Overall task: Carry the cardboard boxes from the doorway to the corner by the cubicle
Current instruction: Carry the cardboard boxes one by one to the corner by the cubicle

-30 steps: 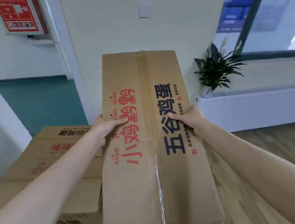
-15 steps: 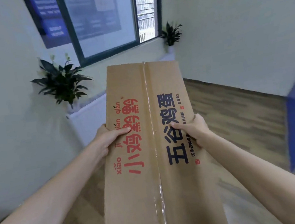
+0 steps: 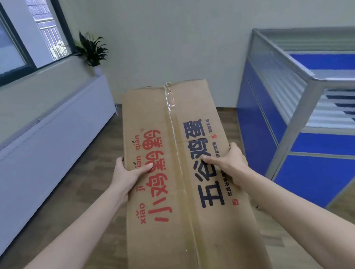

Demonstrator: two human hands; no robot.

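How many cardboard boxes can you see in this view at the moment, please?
1. The cardboard box is held in front of the person, the left hand and right hand gripping its sides. Others may lie out of view.

both arms outstretched; left hand, right hand gripping, thumbs up top.

Two hands hold a long cardboard box by its sides: left hand, right hand. A blue cubicle stands right, maybe near.
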